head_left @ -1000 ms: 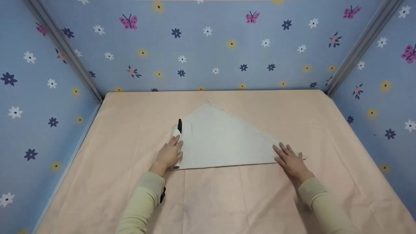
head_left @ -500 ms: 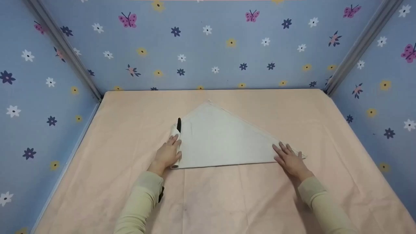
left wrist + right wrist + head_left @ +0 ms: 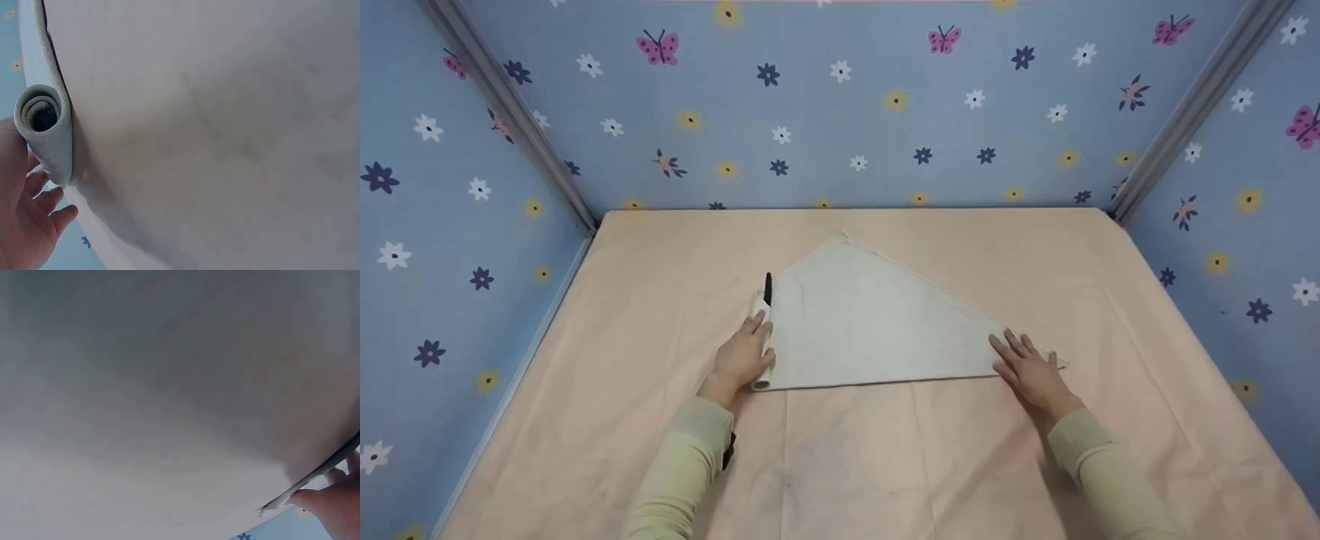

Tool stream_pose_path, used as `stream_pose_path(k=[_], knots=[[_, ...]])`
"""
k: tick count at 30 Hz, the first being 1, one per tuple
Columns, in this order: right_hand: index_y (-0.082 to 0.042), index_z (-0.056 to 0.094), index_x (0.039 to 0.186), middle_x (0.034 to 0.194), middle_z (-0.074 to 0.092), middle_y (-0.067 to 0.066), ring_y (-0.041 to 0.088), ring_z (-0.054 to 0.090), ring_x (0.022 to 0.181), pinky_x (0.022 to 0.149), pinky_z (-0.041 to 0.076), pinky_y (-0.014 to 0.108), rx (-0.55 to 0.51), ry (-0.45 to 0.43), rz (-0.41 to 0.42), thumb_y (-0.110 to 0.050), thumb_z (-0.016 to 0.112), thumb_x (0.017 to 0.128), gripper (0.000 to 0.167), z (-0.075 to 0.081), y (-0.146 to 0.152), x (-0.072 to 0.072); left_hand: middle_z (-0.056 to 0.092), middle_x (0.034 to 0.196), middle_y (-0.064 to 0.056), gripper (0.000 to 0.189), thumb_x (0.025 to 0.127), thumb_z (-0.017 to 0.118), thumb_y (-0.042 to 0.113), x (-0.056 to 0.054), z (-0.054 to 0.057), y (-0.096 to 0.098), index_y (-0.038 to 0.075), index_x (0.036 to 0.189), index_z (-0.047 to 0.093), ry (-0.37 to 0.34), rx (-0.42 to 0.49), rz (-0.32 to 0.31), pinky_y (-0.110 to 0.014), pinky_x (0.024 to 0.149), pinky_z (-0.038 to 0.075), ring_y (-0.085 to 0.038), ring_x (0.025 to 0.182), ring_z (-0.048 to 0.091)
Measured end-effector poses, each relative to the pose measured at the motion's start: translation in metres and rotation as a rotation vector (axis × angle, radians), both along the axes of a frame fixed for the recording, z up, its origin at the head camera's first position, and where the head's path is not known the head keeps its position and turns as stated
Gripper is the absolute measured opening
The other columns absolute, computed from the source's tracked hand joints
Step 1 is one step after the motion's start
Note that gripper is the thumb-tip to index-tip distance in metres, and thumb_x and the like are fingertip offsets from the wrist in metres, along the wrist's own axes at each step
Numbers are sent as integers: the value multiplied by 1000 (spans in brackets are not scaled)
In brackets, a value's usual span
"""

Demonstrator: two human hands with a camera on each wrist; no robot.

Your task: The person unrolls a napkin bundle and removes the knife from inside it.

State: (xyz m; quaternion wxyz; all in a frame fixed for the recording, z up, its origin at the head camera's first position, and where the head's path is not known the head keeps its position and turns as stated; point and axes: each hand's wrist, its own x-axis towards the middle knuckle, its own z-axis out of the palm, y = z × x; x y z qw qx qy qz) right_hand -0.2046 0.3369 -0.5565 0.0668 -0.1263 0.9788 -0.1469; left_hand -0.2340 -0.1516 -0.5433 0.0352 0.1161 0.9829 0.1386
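Observation:
A white cloth [image 3: 870, 322], folded into a pointed shape, lies on the table in the head view. Its left side is wound into a narrow roll [image 3: 53, 143], whose coiled open end shows in the left wrist view. From the roll's far end sticks a slim black tip [image 3: 769, 289]; the rest of it is hidden inside. My left hand [image 3: 741, 358] holds the roll, thumb over it and fingers bent along its outer side. My right hand [image 3: 1031, 375] rests fairly flat on the cloth's right corner, fingers spread, the thumb at the near edge in the right wrist view.
A peach tablecloth [image 3: 855, 465] with creases covers the table. Blue panels [image 3: 840, 112] printed with flowers and butterflies stand at the back and both sides, with grey posts [image 3: 1196, 112] at the back corners.
My left hand and the roll have shifted slightly left, and the black tip shows narrower. My right hand stays on its corner.

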Motion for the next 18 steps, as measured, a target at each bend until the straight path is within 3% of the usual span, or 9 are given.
stream_pose_path(k=[18], knots=[[-16, 27, 140, 145, 17, 16, 39, 10, 130, 89, 2, 72, 4, 8, -3, -43, 35, 94, 55, 0, -1, 0, 26, 142, -14, 52, 86, 50, 24, 3, 2, -13, 2, 132, 39, -7, 17, 38, -45, 95, 36, -36, 126, 28]])
